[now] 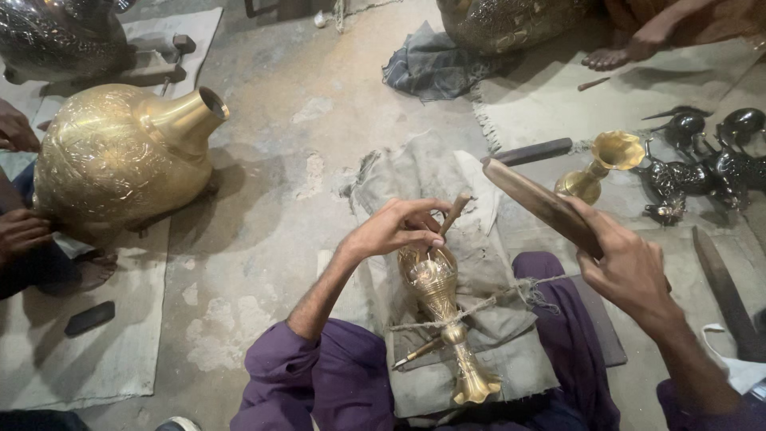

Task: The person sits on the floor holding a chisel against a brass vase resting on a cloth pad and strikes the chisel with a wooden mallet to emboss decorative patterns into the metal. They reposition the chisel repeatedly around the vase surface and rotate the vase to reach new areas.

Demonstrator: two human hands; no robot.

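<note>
Two hands: left hand [403,227] clenched a punch [453,214] upright on the vase [441,307]
Right hand [626,263]: gripped mallet [542,205], raised right of punch

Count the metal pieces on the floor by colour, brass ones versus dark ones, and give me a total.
Brass, shiny gold: 3, the large pot, the small vase under the left hand and the small goblet-shaped vase.
Dark, unpolished: about 4 small pieces, which overlap and are hard to separate, plus 2 large vessels cut off by the top edge.
Total: about 9.

Single head view — looks steeply down, close over lap and workshop floor [279,160].
</note>
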